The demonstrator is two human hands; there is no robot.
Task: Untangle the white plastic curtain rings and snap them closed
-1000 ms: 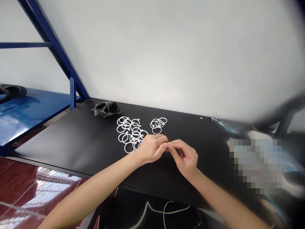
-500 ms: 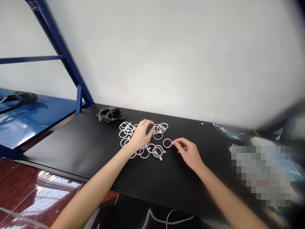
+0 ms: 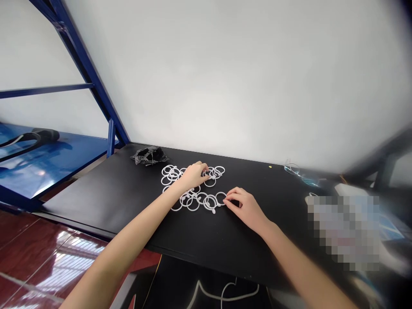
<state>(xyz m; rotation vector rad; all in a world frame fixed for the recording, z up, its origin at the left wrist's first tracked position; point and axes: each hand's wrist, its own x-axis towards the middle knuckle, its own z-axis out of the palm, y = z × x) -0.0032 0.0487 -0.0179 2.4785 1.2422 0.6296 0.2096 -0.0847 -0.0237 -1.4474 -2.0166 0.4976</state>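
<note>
Several white curtain rings (image 3: 192, 204), each with a small tab, lie loosely overlapped on a black tabletop (image 3: 206, 238). My right hand (image 3: 243, 208) is closed at the fingertips on the right edge of one white curtain ring (image 3: 217, 194), which lies at the right end of the lower group. Over the upper part of the spread, my left hand (image 3: 195, 175) has thumb and fingers bent together on the edge of a ring in the upper right cluster (image 3: 219, 168). My left hand and forearm hide some of the rings.
Crumpled black plastic (image 3: 149, 155) lies at the back left. Clear glasses (image 3: 292, 168) and a blurred-out package (image 3: 344, 231) are on the right. A white wall (image 3: 225, 86) rises behind; a blue metal frame (image 3: 103, 96) stands left. A pale cable (image 3: 222, 297) hangs below.
My right hand has brought its ring left and slightly down, beside the lower group. My left fingers have drawn closer together at the upper right cluster. The view has shifted slightly.
</note>
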